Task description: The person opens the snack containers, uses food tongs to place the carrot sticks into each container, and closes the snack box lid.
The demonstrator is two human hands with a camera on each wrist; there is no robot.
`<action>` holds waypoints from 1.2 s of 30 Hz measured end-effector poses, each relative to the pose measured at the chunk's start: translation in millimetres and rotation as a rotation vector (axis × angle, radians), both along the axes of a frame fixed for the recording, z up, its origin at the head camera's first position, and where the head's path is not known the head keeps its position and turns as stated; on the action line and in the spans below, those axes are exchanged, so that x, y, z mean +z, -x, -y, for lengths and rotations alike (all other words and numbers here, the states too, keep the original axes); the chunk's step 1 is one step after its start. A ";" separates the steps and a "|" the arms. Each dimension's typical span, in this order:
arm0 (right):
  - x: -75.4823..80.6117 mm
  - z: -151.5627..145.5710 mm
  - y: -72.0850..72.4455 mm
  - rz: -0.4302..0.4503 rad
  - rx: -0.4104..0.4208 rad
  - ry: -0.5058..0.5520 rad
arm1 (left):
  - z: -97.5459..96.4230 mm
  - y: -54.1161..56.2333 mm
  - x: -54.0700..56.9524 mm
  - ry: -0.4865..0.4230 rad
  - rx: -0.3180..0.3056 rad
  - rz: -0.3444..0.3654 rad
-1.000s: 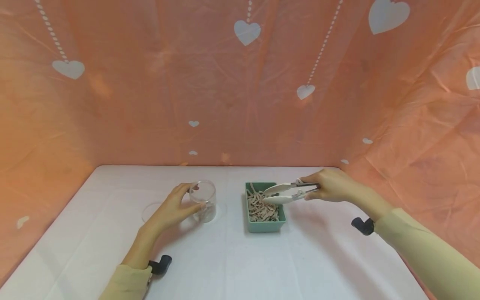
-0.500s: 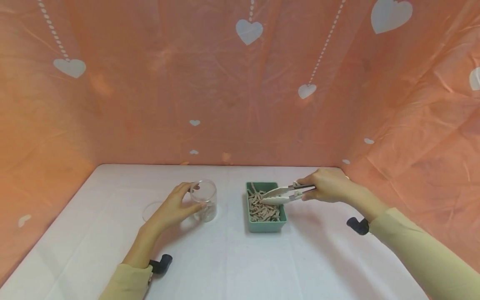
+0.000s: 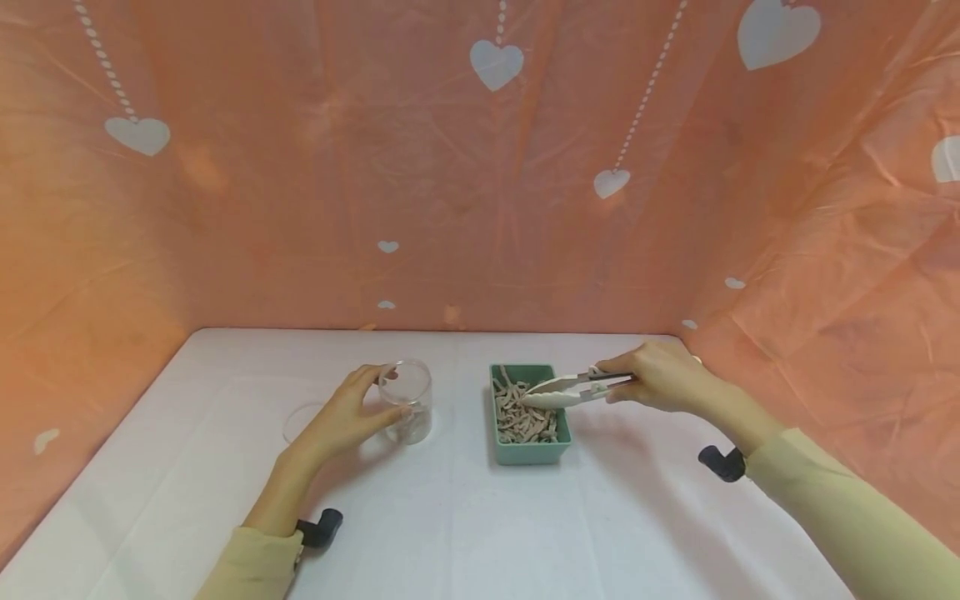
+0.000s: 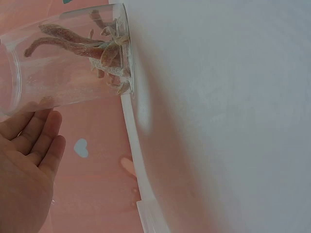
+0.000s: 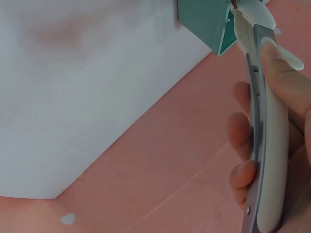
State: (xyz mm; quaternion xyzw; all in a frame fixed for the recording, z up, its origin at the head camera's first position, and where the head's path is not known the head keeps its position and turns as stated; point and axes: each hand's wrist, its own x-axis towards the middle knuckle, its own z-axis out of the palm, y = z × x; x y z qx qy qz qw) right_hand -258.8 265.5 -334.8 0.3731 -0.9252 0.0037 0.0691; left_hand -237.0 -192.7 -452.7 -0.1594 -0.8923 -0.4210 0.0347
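Note:
My left hand [image 3: 341, 425] holds a clear jar [image 3: 407, 400] upright on the table, thumb on the near side and fingers behind it. Several brownish dried strips [image 4: 97, 46] lie at the jar's bottom. My right hand [image 3: 663, 375] grips a pair of tongs [image 3: 573, 390] with pale tips and handles, fingers wrapped round them in the right wrist view. The tongs' tips are down among the same kind of strips [image 3: 525, 421] in a green rectangular container [image 3: 531, 454]. Whether a strip is between the tips cannot be made out.
Left of the jar, partly behind my left hand, lies a clear round lid [image 3: 296, 421]. A white cloth covers the table [image 3: 510, 533]. Orange fabric with white hearts [image 3: 450, 183] hangs at the back and sides, close behind the table edge.
The tongs' tips have dipped slightly left and their gap has narrowed, staying in the green container. My left hand and the jar have kept their place.

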 end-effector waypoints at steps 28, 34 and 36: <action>3.0 -6.9 -11.7 -0.063 -0.026 0.146 | 0.2 0.2 -2.0 0.001 -0.003 -0.010; 3.6 -8.5 -10.6 -0.102 -0.042 0.170 | -0.2 0.9 -1.9 0.000 -0.005 -0.019; 3.5 -9.0 -9.8 -0.117 -0.038 0.176 | -0.2 1.0 -2.0 -0.001 -0.006 -0.021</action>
